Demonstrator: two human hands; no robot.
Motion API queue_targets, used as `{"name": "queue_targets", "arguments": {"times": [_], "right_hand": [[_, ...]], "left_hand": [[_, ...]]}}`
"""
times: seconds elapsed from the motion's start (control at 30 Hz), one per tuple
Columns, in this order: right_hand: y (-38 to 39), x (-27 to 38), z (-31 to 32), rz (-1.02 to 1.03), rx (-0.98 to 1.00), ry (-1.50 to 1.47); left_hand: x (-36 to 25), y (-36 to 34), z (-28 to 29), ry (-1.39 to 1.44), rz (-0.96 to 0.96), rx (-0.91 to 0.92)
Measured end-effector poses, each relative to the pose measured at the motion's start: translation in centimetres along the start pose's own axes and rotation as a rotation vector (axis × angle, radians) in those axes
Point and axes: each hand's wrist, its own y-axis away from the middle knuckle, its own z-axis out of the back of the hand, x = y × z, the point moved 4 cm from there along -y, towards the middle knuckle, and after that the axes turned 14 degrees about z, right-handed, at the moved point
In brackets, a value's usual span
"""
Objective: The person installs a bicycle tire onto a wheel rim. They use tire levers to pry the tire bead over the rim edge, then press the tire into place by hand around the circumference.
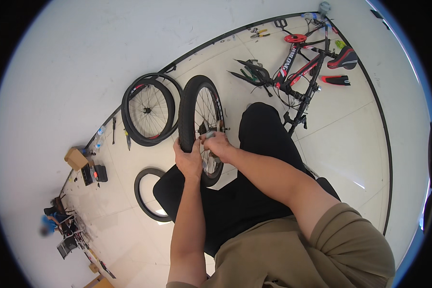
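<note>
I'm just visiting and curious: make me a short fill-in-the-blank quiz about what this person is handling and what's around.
1. The bare left hand touches the black rubber ____ of the upright spoked wheel.
2. The bare right hand is close to the wheel's central ____, where its thin spokes meet.
3. In the picture, the red-and-black bicycle frame is to the ____ of that wheel.
4. The open brown cardboard box is on the picture's ____ side.

Missing words: tyre; hub; right; left.
</note>
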Motion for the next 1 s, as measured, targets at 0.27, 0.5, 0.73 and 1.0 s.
{"name": "queue_targets", "arguments": {"times": [0.27,0.5,0.73,1.0], "right_hand": [[-2.0,2.6,-0.3,0.020,0.189,-0.217],[-1.2,2.0,-1.1,0.023,0.253,-0.228],[-2.0,1.9,-0.7,0.063,0.166,-0.148],[-1.6,2.0,-1.1,0.100,0.130,-0.048]], "left_hand": [[2.3,0.5,-0.2,0.049,0.083,0.111],[2.2,0.8,0.0,0.112,0.055,0.168],[1.7,1.0,0.0,0.163,0.113,0.264],[2.8,0.5,0.1,0.252,0.167,0.328]]}}
